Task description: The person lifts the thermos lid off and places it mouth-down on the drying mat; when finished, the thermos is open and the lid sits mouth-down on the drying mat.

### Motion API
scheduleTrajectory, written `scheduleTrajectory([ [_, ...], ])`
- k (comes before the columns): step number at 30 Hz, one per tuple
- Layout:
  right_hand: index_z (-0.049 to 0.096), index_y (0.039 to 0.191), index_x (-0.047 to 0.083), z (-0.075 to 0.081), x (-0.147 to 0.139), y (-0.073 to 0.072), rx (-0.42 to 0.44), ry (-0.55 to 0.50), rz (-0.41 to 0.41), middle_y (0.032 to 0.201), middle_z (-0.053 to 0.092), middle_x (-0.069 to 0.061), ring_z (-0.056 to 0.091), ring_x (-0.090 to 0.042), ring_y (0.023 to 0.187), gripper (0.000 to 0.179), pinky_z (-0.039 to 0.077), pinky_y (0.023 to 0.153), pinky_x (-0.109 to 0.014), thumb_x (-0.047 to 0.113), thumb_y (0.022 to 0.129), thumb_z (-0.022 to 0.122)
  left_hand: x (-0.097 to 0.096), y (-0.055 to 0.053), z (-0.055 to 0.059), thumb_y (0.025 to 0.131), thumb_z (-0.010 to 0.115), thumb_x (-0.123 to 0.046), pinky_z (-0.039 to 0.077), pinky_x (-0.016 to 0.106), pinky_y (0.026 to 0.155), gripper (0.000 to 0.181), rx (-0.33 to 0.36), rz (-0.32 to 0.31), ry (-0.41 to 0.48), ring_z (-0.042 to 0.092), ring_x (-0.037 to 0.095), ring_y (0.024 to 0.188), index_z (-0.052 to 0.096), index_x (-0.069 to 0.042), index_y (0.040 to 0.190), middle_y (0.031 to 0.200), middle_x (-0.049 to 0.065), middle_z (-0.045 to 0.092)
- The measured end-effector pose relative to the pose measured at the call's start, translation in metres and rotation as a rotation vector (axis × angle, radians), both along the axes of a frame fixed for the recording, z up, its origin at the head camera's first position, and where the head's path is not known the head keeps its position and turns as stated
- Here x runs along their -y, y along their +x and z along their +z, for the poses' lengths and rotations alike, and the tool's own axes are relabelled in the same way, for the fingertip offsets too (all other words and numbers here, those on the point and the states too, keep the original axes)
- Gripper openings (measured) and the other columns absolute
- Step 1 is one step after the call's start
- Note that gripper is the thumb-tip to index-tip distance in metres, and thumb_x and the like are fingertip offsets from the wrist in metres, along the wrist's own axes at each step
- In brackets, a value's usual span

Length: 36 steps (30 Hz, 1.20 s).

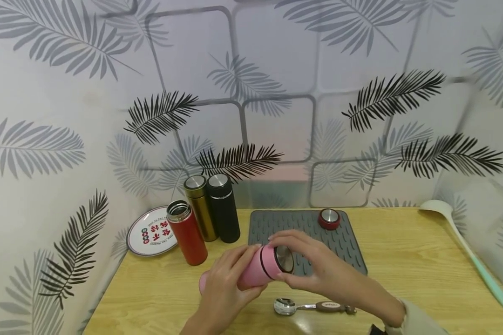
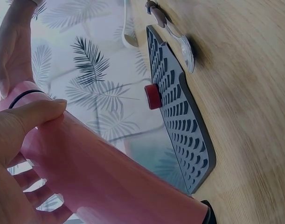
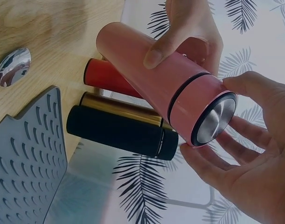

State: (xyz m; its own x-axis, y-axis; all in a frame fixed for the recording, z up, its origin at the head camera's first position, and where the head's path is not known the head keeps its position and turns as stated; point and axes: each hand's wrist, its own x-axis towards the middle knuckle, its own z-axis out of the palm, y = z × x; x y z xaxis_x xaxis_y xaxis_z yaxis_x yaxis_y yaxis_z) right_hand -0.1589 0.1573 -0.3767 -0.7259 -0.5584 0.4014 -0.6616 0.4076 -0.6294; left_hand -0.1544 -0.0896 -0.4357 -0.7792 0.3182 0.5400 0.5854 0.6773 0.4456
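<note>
While a pale backdrop (image 1: 276,60) printed with grey and black fronds fills the upper half of the head view and wraps down both sides, you work over a light wood-grain tabletop (image 1: 390,242) that spans the bottom. At lower centre, you hold the pink vacuum flask (image 1: 253,273) tilted, your left hand (image 1: 226,284) gripping its body and the fingers and thumb of your right hand (image 1: 316,263) pinching its steel-topped pink cap (image 1: 271,261). Just beyond, at centre, a grey ridged mat (image 1: 272,225) lies on the wood, bearing a red lid (image 1: 329,222). Left of centre stand an uncapped red flask (image 1: 188,237), a gold flask (image 1: 201,209) and a black flask (image 1: 224,214), beside a white plate (image 1: 139,223) with printed characters. A metal spoon (image 1: 306,306) lies at bottom centre; along the right edge, a white ladle with a mint-green handle (image 1: 465,244) stretches diagonally.
</note>
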Motion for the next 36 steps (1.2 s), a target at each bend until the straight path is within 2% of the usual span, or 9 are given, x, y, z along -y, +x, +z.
scheduleTrajectory([
  [4,0.053,0.146,0.027,0.001,-0.001,0.001,-0.041,0.022,-0.048,0.151,0.050,0.004,0.056,-0.016,0.133,0.059,0.057,0.102,-0.043,0.026,0.094,0.081,-0.001,0.000,0.003,0.074,0.098,-0.029,0.058,0.049,0.100,0.077,0.021,-0.005,0.002,0.062,0.023,0.124,0.064,-0.023,0.143,0.136,0.002,0.066],
  [10,0.052,0.147,0.023,0.001,-0.003,0.002,-0.065,-0.079,-0.132,0.142,0.057,0.000,0.066,-0.017,0.112,0.056,0.062,0.083,-0.031,0.022,0.097,0.077,-0.002,-0.001,0.005,0.073,0.098,-0.027,0.057,0.050,0.102,0.079,0.046,0.004,0.003,0.061,0.025,0.126,0.063,-0.023,0.144,0.138,0.002,0.065],
  [14,0.052,0.147,0.022,0.000,0.000,0.003,0.050,-0.077,-0.200,0.136,0.062,-0.003,0.069,-0.011,0.101,0.051,0.061,0.071,-0.026,0.031,0.101,0.072,-0.001,0.000,0.004,0.074,0.098,-0.027,0.057,0.050,0.101,0.080,0.051,0.005,0.003,0.061,0.024,0.125,0.062,-0.024,0.145,0.137,0.002,0.065],
  [18,0.052,0.147,0.018,-0.004,0.005,0.004,0.187,-0.036,-0.220,0.134,0.065,-0.007,0.069,-0.006,0.090,0.056,0.058,0.066,-0.025,0.044,0.100,0.070,0.000,0.000,0.004,0.074,0.098,-0.028,0.057,0.049,0.100,0.079,0.041,0.000,0.005,0.061,0.022,0.124,0.062,-0.025,0.144,0.135,0.001,0.066],
  [20,0.053,0.145,0.016,-0.007,0.009,0.004,0.205,-0.036,-0.208,0.133,0.066,-0.007,0.068,-0.007,0.089,0.056,0.058,0.067,-0.025,0.045,0.100,0.070,0.000,0.000,0.003,0.074,0.098,-0.028,0.058,0.049,0.100,0.079,0.028,0.000,0.001,0.061,0.021,0.124,0.063,-0.026,0.144,0.135,0.001,0.066],
  [25,0.058,0.139,0.014,-0.012,0.015,0.004,0.179,-0.053,-0.193,0.124,0.068,-0.001,0.065,-0.010,0.094,0.053,0.059,0.071,-0.025,0.044,0.098,0.072,0.001,-0.001,0.000,0.074,0.098,-0.028,0.058,0.049,0.100,0.078,0.019,0.006,-0.002,0.062,0.021,0.124,0.063,-0.025,0.144,0.135,0.000,0.066],
  [29,0.058,0.141,0.015,-0.011,0.015,0.004,0.205,-0.061,-0.149,0.121,0.067,0.001,0.064,-0.012,0.099,0.055,0.061,0.075,-0.028,0.044,0.098,0.074,0.001,0.000,-0.002,0.074,0.098,-0.028,0.059,0.048,0.099,0.077,0.028,0.021,-0.010,0.062,0.021,0.123,0.064,-0.025,0.143,0.135,0.000,0.066],
  [33,0.055,0.145,0.018,-0.008,0.011,0.003,0.195,-0.054,-0.064,0.131,0.065,0.001,0.064,-0.014,0.107,0.053,0.061,0.085,-0.030,0.038,0.099,0.074,0.003,-0.001,-0.004,0.073,0.098,-0.028,0.059,0.048,0.097,0.077,0.026,0.029,-0.021,0.062,0.022,0.123,0.064,-0.025,0.143,0.135,0.001,0.066],
  [36,0.053,0.148,0.024,-0.004,0.007,0.001,0.151,-0.010,-0.002,0.144,0.060,0.001,0.062,-0.019,0.123,0.055,0.059,0.097,-0.037,0.027,0.098,0.076,0.004,-0.001,-0.004,0.074,0.097,-0.028,0.059,0.049,0.097,0.077,0.030,0.026,-0.021,0.062,0.022,0.123,0.064,-0.023,0.143,0.136,0.001,0.066],
])
